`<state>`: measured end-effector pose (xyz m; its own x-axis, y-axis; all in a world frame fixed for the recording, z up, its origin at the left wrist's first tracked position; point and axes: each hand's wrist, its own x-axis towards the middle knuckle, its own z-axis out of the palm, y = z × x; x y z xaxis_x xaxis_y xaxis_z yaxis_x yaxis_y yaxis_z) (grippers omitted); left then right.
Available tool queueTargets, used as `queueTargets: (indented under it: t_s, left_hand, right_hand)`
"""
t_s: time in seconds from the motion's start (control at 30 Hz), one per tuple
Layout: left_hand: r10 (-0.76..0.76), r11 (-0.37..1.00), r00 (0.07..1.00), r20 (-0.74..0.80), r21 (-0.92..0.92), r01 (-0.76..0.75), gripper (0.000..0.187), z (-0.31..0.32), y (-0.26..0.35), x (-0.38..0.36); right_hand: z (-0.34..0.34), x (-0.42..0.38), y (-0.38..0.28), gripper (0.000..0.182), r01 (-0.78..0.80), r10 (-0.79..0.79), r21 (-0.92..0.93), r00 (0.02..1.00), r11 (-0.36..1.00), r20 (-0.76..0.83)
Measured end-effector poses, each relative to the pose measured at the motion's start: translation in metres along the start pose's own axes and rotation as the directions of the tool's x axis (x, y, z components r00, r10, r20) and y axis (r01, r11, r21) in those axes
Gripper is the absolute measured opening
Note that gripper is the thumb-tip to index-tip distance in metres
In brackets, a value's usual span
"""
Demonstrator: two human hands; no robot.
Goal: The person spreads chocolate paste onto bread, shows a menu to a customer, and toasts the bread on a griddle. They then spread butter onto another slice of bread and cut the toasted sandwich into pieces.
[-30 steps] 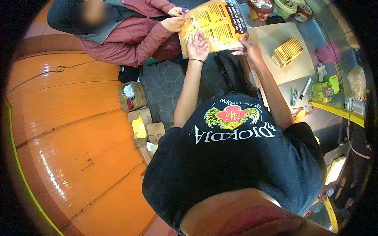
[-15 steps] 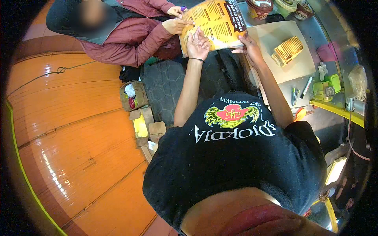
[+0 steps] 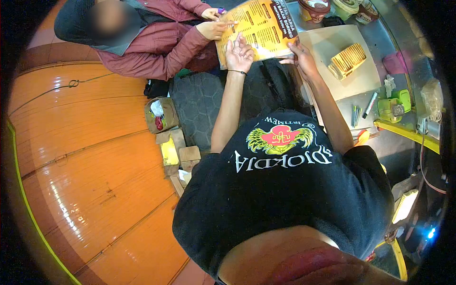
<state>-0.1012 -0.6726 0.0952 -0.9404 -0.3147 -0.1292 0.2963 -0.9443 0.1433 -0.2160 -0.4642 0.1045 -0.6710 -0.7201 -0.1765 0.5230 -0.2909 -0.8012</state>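
Note:
A laminated menu (image 3: 259,35), yellow with a dark heading and printed price lists, is held out in front of me. At its lower right corner, my right hand (image 3: 302,58) grips it between thumb and fingers. Palm up with fingers apart, my left hand (image 3: 240,58) is in front of the menu's lower left part, one finger stretched toward the print; whether it touches cannot be made out. Opposite, another person's hand (image 3: 212,30) points at the menu's left side, and that person's other hand (image 3: 211,14) is at its upper left edge.
Right of the menu, a sliced loaf of bread (image 3: 347,61) lies on a pale board (image 3: 318,40). Beyond are tubs (image 3: 313,10), pens (image 3: 356,115), a marker (image 3: 369,105) and a green container (image 3: 390,109). Cardboard boxes (image 3: 161,115) stand at left on the dark paved floor (image 3: 192,102).
The other person's pointing finger has shifted slightly upward across the menu. Both my hands and the menu stay nearly still. A blue light now shows at the lower right.

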Motion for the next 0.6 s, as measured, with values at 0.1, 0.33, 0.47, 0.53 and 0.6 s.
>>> queueTargets:
  t_s: [0.1,0.33,0.47,0.53,0.6]
  left_hand:
    - [0.005,1.000,1.000,-0.010,0.003,-0.005,0.051,0.003,0.000,0.000]
    - [-0.026,0.999,0.999,-0.036,-0.023,0.026,0.049,0.006,0.000,0.000]
    - [-0.007,1.000,1.000,0.009,-0.013,0.007,0.051,0.001,0.000,-0.001]
    - [-0.008,1.000,1.000,0.017,-0.009,0.008,0.047,0.001,0.000,-0.005]
    - [-0.061,0.986,0.996,0.062,0.160,0.050,0.041,-0.013,0.009,-0.011]
  right_hand:
    - [0.001,-0.001,-0.001,0.033,0.002,-0.002,-0.006,1.000,1.000,0.001]
    - [-0.001,-0.002,0.000,0.034,0.014,-0.014,-0.008,1.000,1.000,0.028]
    - [-0.001,-0.004,0.000,0.036,0.021,-0.021,-0.001,0.999,1.000,0.045]
    - [-0.001,-0.005,0.003,0.035,-0.014,0.014,-0.011,1.000,1.000,0.003]
    - [0.007,-0.012,-0.002,0.031,-0.043,0.045,0.019,0.996,0.999,-0.075]
